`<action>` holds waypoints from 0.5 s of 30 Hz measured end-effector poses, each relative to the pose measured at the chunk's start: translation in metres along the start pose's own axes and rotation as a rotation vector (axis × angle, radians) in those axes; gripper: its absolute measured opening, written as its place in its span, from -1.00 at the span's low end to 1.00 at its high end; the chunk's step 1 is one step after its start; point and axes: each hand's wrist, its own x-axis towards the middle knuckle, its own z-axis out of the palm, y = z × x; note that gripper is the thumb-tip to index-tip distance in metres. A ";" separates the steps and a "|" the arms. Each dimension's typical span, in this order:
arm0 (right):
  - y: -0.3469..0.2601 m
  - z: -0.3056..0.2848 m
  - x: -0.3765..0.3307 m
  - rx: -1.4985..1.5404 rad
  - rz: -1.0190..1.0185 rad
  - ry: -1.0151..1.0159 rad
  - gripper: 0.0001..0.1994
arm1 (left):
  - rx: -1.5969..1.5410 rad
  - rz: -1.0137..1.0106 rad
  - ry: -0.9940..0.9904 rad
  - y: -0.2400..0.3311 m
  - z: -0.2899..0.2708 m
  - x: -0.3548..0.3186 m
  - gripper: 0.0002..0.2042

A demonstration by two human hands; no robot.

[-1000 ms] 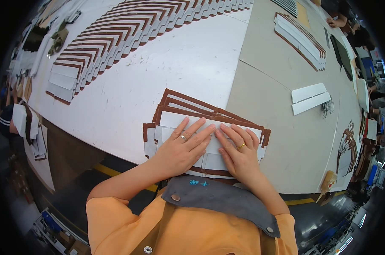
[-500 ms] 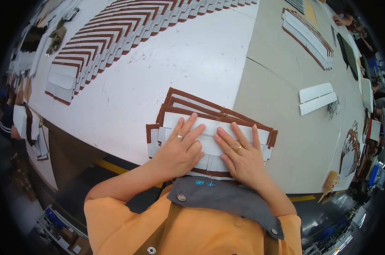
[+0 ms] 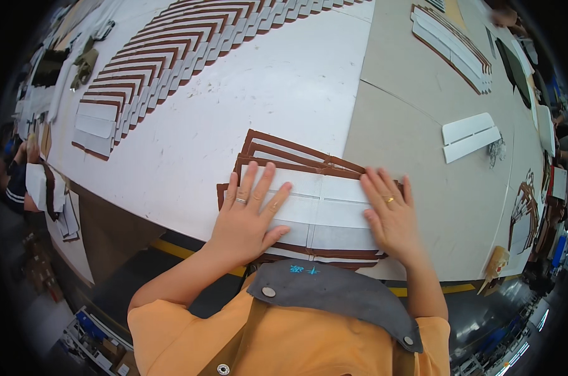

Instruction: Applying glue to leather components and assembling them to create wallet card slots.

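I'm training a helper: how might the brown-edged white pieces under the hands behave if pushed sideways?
The brown-edged white pieces may slide over one another, being stacked and fanned. They look thin, so probably light and somewhat bendy. Lying flat, they seem unlikely to roll.

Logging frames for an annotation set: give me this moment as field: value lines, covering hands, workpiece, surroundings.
left hand: fingers spread, on the left part of the panel
right hand: fingers spread, on the panel's right end
workpiece: white brown-edged panel, in front of the person
under and behind it: similar brown-edged pieces, fanned unevenly
upper left: long row of overlapping brown-edged panels
upper right: smaller overlapping set
right: two-strip white piece
table: white section, grey-beige section to its right
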 end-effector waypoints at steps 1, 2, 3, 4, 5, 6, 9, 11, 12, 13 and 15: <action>0.009 0.001 -0.006 -0.036 0.080 0.046 -0.54 | -0.045 -0.041 0.016 0.000 0.001 -0.003 -0.39; 0.015 0.000 -0.009 -0.071 0.159 0.094 -0.56 | -0.088 -0.081 0.032 0.000 0.001 -0.005 -0.41; 0.018 -0.001 -0.008 -0.073 0.152 0.098 -0.56 | -0.084 -0.086 0.038 0.000 0.001 -0.006 -0.41; 0.020 -0.003 -0.008 0.044 0.183 0.194 -0.61 | -0.106 -0.082 0.041 0.000 0.002 -0.006 -0.42; 0.022 -0.005 -0.008 0.162 0.213 0.291 -0.65 | -0.126 -0.078 0.044 0.000 0.003 -0.006 -0.43; 0.024 -0.007 -0.006 0.159 0.217 0.301 -0.65 | -0.121 -0.069 0.049 0.001 0.002 -0.005 -0.43; 0.026 -0.008 0.000 0.318 0.157 0.364 -0.81 | -0.084 -0.074 0.040 -0.001 0.003 -0.004 -0.46; 0.027 -0.005 0.002 0.455 0.222 0.423 -0.91 | -0.125 -0.083 0.050 -0.001 0.004 -0.006 -0.52; 0.027 -0.006 0.001 0.455 0.224 0.432 -0.91 | -0.119 -0.075 0.053 -0.003 0.005 -0.006 -0.52; 0.026 -0.007 0.000 0.414 0.187 0.475 -0.92 | -0.147 -0.068 0.094 -0.005 0.006 -0.006 -0.53; 0.025 -0.009 -0.005 0.370 0.148 0.520 -0.92 | -0.174 -0.058 0.139 -0.007 0.004 -0.003 -0.54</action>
